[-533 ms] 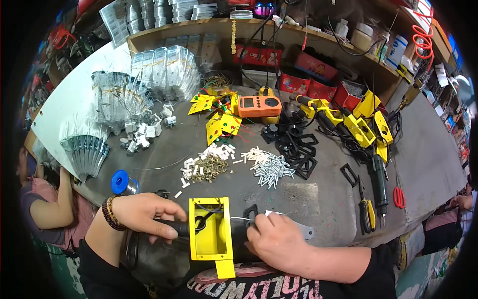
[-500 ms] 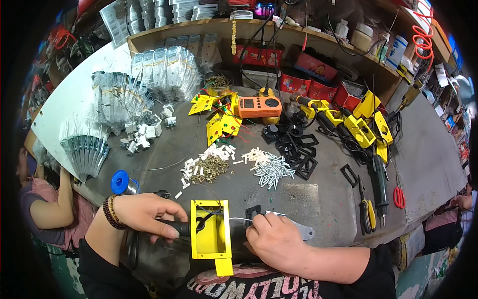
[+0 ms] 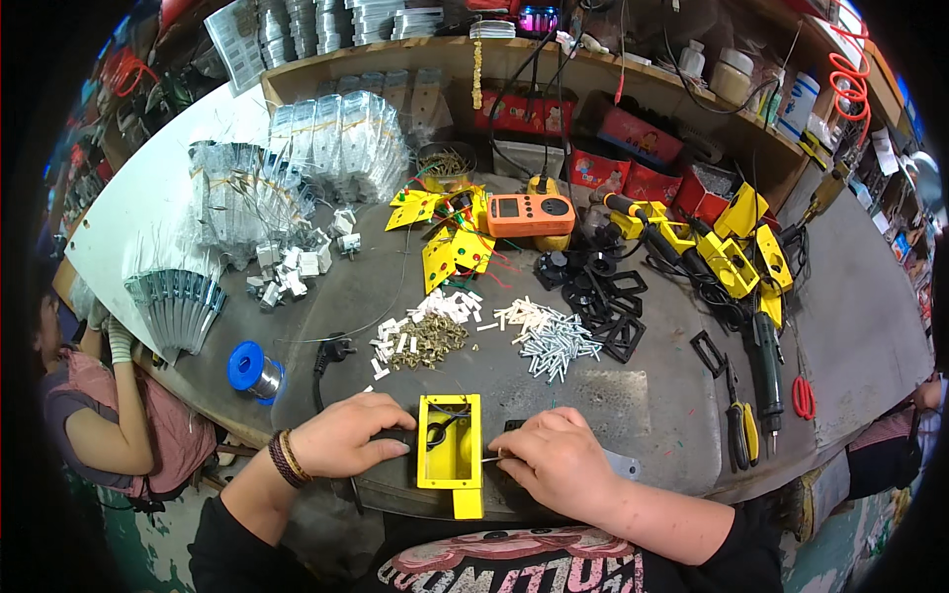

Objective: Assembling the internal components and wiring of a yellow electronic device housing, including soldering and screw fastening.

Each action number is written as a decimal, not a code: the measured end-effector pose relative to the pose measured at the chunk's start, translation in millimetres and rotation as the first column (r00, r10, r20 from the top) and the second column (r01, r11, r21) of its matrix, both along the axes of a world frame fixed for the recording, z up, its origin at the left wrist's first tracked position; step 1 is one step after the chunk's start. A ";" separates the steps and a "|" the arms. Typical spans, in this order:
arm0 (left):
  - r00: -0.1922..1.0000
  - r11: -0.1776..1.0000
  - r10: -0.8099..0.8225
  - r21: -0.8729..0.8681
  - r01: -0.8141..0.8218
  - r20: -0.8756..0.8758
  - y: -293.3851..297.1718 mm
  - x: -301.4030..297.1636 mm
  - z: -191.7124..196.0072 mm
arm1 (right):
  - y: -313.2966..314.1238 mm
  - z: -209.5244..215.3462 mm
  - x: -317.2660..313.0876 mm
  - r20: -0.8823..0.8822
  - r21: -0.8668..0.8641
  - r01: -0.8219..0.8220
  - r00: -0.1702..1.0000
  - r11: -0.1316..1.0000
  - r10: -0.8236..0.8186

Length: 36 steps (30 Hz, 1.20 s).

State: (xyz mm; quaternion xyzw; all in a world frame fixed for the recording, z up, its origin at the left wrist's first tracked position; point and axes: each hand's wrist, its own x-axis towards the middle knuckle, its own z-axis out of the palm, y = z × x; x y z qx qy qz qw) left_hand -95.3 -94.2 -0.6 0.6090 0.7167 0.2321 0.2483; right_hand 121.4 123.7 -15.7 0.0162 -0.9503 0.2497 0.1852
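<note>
The yellow housing [image 3: 450, 455] lies open side up at the near edge of the table [image 3: 672, 415], between both hands. The left hand [image 3: 348, 436] rests against its left wall, fingers [image 3: 390, 447] curled at the wall; whether they grip it cannot be told. The right hand [image 3: 556, 463] lies just beside its right wall, fingers pinched on a thin metal pin [image 3: 490, 459] pointing at the housing. Black wiring [image 3: 442, 429] sits inside.

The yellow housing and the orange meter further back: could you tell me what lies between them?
In the head view, a pile of brass screws and white bits lies between the yellow housing and the orange meter.
</note>
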 end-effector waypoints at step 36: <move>0.936 0.940 0.295 0.233 -0.249 -0.192 63.7 87.6 -14.9 | 7.4 -16.4 -8.7 -0.135 0.057 0.099 0.987 0.993 -0.091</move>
